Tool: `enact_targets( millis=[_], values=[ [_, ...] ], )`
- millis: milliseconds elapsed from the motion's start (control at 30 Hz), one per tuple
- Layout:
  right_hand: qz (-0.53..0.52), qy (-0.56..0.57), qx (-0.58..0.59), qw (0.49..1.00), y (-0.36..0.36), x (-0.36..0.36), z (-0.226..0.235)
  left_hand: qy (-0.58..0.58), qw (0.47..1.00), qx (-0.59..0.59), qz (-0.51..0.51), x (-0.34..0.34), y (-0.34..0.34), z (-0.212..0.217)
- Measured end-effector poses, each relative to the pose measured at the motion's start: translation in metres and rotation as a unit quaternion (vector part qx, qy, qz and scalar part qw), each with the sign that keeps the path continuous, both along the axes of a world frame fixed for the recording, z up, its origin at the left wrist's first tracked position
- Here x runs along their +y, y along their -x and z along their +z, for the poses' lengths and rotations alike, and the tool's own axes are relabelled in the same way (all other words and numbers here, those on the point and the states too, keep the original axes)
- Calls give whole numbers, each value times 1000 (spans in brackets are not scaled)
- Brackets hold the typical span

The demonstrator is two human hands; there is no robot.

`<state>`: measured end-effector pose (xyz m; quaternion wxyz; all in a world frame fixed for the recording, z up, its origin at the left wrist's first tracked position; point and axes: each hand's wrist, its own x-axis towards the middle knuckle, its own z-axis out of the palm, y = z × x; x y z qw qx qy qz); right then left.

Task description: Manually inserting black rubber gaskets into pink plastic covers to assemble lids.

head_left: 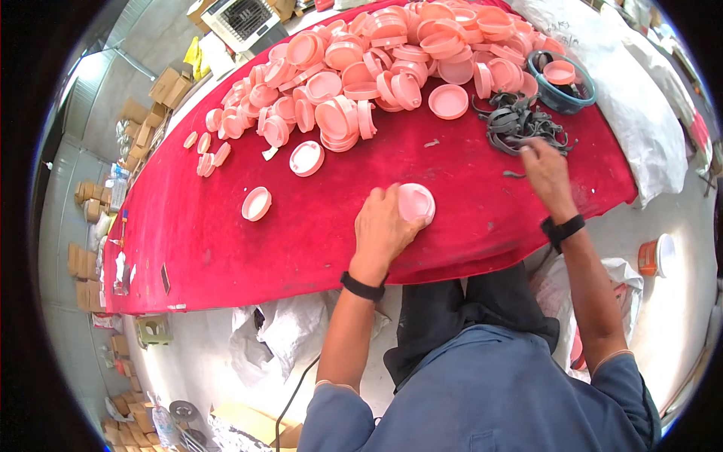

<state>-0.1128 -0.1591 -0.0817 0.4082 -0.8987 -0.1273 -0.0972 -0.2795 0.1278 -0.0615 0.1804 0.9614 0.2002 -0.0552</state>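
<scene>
Near the front edge of the red cloth, my left hand [382,230] grips a round pink plastic lid [416,203], its fingers and thumb around the lid's left side. My right hand [548,175] reaches to the near edge of a tangled pile of dark grey rubbery rings [520,124]. Its fingertips are bent together there; what they pinch is too small and blurred to tell. One grey piece [514,175] lies by itself beside that hand. Two more pink lids, one at the left [257,203] and one farther back [306,158], rest apart from the rest.
A big heap of pink lids [339,83] covers the table's far side. A blue-grey basin [561,94] holding a pink lid stands at the back right, beside a white sack [640,98]. White bags [279,339] lie below the table; an orange-and-white bucket [657,256] stands at right.
</scene>
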Motion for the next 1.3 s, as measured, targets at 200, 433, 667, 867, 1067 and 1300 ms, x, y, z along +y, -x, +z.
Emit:
enact_targets(
  millis=[200,433,667,867,1067,1300],
  values=[
    [83,-60,62,993,26,32,-18,142,955,-206,-158,28,-17,-18],
    [162,4,-108,981,15,79,-35,43,970,-217,-99,-20,-27,-38],
    [192,76,-64,976,13,111,-49,145,933,-313,-98,4,-43,-66],
    [193,106,-57,974,16,101,-49,73,952,-269,-123,-11,-56,-48],
    [222,111,-85,965,23,100,-46,12,952,-273,-140,-10,-64,-51],
    [240,56,-108,963,23,94,-50,-50,951,-259,-162,-18,-67,-54]
  ],
)
